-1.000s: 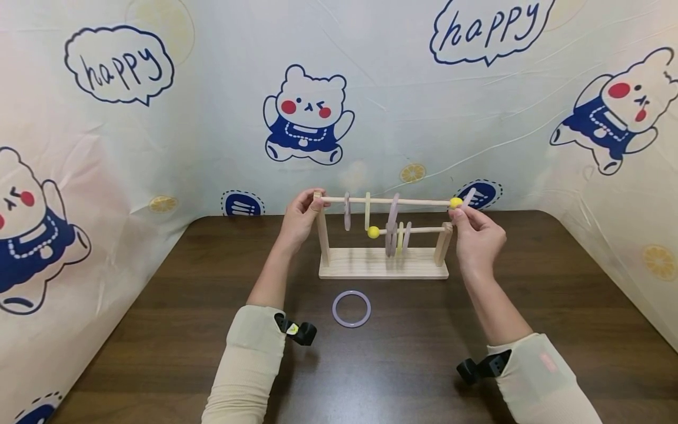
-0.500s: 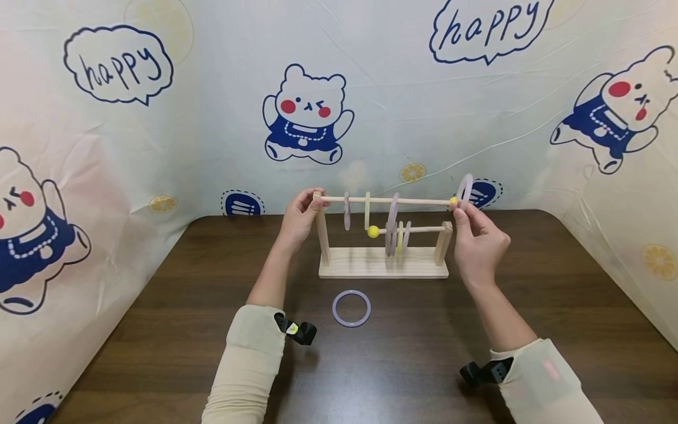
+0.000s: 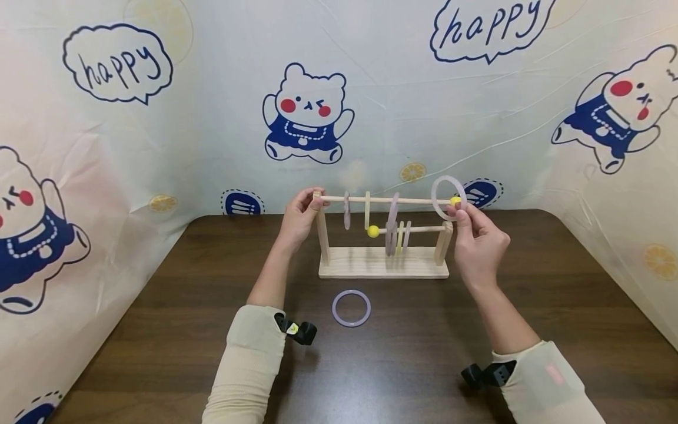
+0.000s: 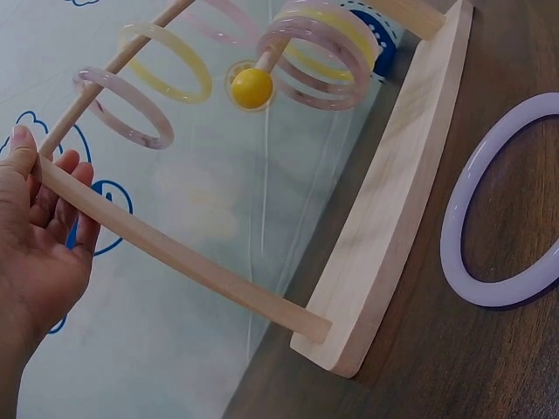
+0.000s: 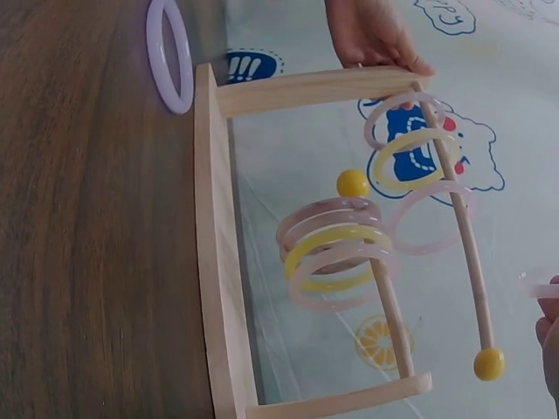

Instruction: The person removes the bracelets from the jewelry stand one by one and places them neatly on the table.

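Note:
My left hand (image 3: 301, 221) grips the top of the left post of a wooden bangle stand (image 3: 365, 271), thumb in front and fingers behind. At the other end, my right hand (image 3: 481, 244) pinches a pale pinkish bangle (image 3: 434, 198) by its edge. In the head view this bangle overlaps the yellow ball (image 3: 455, 201) tipping the upper rod; in the right wrist view it shows apart from the rod. The upper rod carries a mauve bangle (image 3: 346, 218), a yellow bangle (image 3: 367, 215) and a pale pink bangle (image 5: 410, 249).
The lower rod, tipped by another yellow ball (image 3: 373, 231), bears several mauve, yellow and pink bangles (image 5: 301, 262). A lavender bangle (image 3: 334, 308) lies flat on the dark wooden table (image 3: 212, 330) before the stand. Behind hangs a printed cloth (image 3: 228, 118).
The bangle in my right hand has turned from nearly edge-on to face-on and shifted left over the rod's yellow ball. My left hand and the stand have stayed still.

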Demonstrator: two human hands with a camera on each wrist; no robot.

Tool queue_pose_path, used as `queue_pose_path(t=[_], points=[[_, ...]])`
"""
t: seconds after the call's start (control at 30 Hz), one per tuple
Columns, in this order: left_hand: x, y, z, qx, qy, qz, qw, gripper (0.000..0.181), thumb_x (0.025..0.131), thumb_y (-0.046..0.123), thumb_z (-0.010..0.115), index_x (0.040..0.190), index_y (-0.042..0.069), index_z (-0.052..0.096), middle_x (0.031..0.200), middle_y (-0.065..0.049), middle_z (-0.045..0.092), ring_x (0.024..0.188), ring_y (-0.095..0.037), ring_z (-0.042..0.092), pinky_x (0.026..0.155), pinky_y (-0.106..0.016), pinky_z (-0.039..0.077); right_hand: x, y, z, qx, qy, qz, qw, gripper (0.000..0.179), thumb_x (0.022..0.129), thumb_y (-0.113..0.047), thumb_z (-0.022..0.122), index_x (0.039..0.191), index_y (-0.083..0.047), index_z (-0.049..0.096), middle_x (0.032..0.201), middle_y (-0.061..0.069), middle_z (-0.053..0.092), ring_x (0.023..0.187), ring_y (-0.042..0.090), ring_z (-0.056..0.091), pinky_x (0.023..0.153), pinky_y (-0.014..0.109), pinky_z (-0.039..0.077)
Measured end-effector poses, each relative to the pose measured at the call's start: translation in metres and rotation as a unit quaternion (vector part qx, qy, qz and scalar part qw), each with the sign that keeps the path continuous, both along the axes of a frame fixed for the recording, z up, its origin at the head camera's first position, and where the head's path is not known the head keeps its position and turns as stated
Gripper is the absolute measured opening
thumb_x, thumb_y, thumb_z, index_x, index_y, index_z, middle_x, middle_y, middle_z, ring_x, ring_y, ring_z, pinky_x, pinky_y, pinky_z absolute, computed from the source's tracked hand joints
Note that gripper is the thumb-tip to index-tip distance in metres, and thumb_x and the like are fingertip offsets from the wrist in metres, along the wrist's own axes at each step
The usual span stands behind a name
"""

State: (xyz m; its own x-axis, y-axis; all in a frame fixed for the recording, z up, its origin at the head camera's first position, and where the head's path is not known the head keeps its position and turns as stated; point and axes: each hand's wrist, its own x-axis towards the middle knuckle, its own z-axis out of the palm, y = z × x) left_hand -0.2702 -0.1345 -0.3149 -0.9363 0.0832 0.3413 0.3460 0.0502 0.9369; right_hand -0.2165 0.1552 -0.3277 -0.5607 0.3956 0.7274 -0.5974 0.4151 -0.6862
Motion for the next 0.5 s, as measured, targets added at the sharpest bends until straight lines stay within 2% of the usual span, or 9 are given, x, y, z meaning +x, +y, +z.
queue_pose_path(t=[0.03, 0.17, 0.27, 0.33, 0.4, 0.5], points=[[0.0, 0.0, 0.0, -0.001, 0.0, 0.001, 1.0, 0.032, 0.097, 0.011, 0.047, 0.121, -0.009, 0.049, 0.111, -0.033, 0.051, 0.108, -0.04, 0.048, 0.088, -0.03, 0.038, 0.0, 0.0, 0.0, -0.002, -0.007, 0.001, 1.0, 0.015, 0.088, -0.001, 0.061, 0.098, 0.008, 0.068, 0.088, 0.017, 0.068, 0.087, 0.002, 0.063, 0.077, 0.016, 0.046], [-0.011, -0.003, -0.009, -0.005, -0.005, 0.005, 1.0, 0.033, 0.096, 0.014, 0.048, 0.123, -0.005, 0.05, 0.112, -0.03, 0.053, 0.107, -0.035, 0.05, 0.089, -0.031, 0.038, 0.001, 0.0, 0.002, -0.016, -0.037, 0.02, 0.999, 0.018, 0.091, -0.006, 0.059, 0.099, 0.007, 0.068, 0.088, 0.019, 0.068, 0.084, 0.001, 0.063, 0.068, 0.013, 0.045], [-0.019, -0.006, -0.017, -0.004, -0.006, 0.007, 0.9999, 0.034, 0.095, 0.018, 0.049, 0.123, -0.002, 0.051, 0.111, -0.024, 0.055, 0.109, -0.035, 0.05, 0.09, -0.032, 0.038, 0.0, 0.001, 0.0, -0.038, -0.061, 0.054, 0.996, 0.021, 0.092, -0.009, 0.058, 0.101, 0.008, 0.067, 0.085, 0.015, 0.069, 0.078, 0.001, 0.064, 0.065, 0.015, 0.047], [-0.02, -0.006, -0.018, -0.005, -0.004, 0.009, 0.9999, 0.035, 0.095, 0.02, 0.049, 0.123, -0.001, 0.052, 0.109, -0.021, 0.056, 0.106, -0.03, 0.051, 0.09, -0.032, 0.039, 0.0, 0.001, 0.001, -0.066, -0.086, 0.088, 0.9902, 0.021, 0.092, -0.008, 0.057, 0.101, 0.009, 0.066, 0.082, 0.01, 0.07, 0.077, 0.003, 0.065, 0.068, 0.018, 0.049], [-0.02, -0.006, -0.019, -0.008, -0.001, 0.011, 0.9999, 0.036, 0.094, 0.022, 0.05, 0.122, -0.001, 0.052, 0.107, -0.018, 0.057, 0.104, -0.027, 0.053, 0.09, -0.032, 0.039, 0.001, 0.001, 0.002, -0.108, -0.113, 0.136, 0.9783, 0.021, 0.092, -0.006, 0.056, 0.101, 0.011, 0.065, 0.079, 0.005, 0.07, 0.076, 0.006, 0.066, 0.07, 0.02, 0.05], [-0.02, -0.005, -0.02, -0.005, 0.007, 0.013, 0.9999, 0.037, 0.093, 0.024, 0.051, 0.121, -0.001, 0.053, 0.104, -0.015, 0.058, 0.101, -0.026, 0.053, 0.089, -0.032, 0.039, 0.002, 0.003, 0.002, -0.177, -0.165, 0.216, 0.9458, 0.016, 0.092, -0.006, 0.056, 0.098, 0.006, 0.065, 0.076, 0.0, 0.07, 0.076, 0.01, 0.067, 0.071, 0.022, 0.05]])
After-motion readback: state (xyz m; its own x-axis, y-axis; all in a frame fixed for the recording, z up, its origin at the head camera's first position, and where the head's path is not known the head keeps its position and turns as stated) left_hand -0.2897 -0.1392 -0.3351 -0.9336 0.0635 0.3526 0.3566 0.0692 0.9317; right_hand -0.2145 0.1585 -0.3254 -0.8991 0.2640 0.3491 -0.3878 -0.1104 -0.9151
